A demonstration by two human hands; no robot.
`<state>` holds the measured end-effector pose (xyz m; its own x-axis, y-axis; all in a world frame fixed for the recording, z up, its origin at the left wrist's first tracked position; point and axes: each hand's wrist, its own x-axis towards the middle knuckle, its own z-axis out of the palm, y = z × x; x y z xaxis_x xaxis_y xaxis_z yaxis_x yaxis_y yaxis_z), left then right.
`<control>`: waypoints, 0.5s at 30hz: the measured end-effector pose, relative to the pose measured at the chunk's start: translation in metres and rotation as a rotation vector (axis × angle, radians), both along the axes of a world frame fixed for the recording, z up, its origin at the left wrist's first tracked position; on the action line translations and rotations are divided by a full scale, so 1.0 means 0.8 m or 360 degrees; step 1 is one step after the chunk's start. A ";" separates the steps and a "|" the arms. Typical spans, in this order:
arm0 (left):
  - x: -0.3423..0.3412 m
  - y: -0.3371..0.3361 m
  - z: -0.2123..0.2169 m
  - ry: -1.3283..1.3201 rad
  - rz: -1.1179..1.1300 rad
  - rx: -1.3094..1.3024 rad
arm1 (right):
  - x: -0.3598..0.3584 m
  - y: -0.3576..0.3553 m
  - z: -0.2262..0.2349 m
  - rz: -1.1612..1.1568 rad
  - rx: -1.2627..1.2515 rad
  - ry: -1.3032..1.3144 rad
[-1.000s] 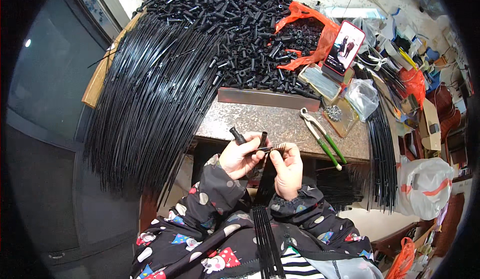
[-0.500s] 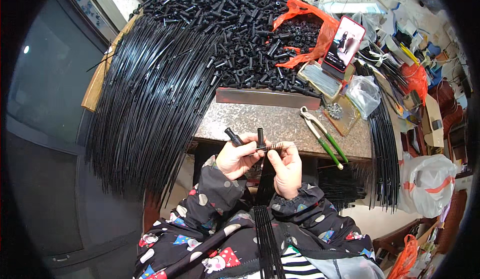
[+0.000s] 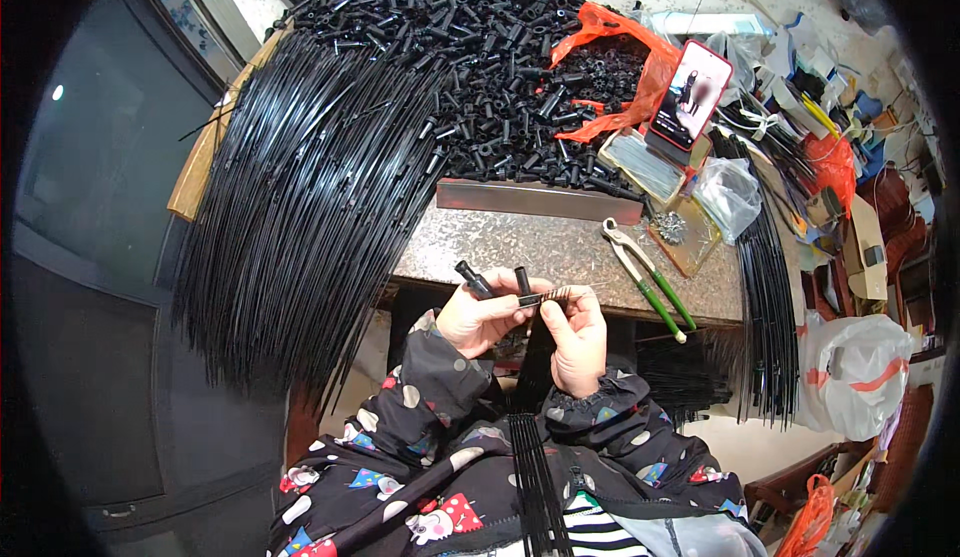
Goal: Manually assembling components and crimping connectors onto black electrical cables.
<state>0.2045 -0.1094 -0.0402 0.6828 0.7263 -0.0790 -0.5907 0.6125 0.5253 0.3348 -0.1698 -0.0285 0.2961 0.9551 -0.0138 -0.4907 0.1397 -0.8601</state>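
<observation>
My left hand [image 3: 474, 319] is closed on black plastic tubes. One ribbed black tube [image 3: 473, 278] sticks out past its index finger, and a smaller black tube [image 3: 522, 280] stands upright by its fingertips. My right hand [image 3: 578, 345] pinches a row of thin dark pieces [image 3: 556, 296], with fine wire-like ends poking out to the right. The left thumb meets this row at a short black part, so both hands touch across it. Fingers hide the exact joint. Long black strips [image 3: 532, 467] lie down my front.
A large heap of black tubes [image 3: 480, 87] and a sheaf of long black strips [image 3: 300, 187] cover the back and left. A metal bar [image 3: 540, 201] edges the heap. Green-handled pincers [image 3: 650, 282], a phone [image 3: 690, 92], and a tray of thin pins [image 3: 642, 165] are right.
The black part between my fingertips has turned and now lies more level, in line with the row of thin pieces. Both hands stay close together. The whole view has shifted slightly.
</observation>
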 end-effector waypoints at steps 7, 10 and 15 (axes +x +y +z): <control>-0.002 0.000 -0.006 0.0036 0.0084 -0.0100 | -0.003 -0.003 0.005 0.0055 0.0001 0.0020; 0.001 -0.001 0.000 0.0042 0.0071 -0.0075 | -0.003 -0.004 0.001 0.0124 -0.0077 0.0110; -0.002 0.000 0.001 0.0014 0.0038 0.0025 | -0.002 -0.001 0.002 0.0076 -0.0016 0.0077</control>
<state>0.2026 -0.1094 -0.0396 0.6646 0.7436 -0.0736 -0.6004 0.5900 0.5398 0.3330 -0.1706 -0.0273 0.2491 0.9678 -0.0368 -0.5374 0.1065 -0.8366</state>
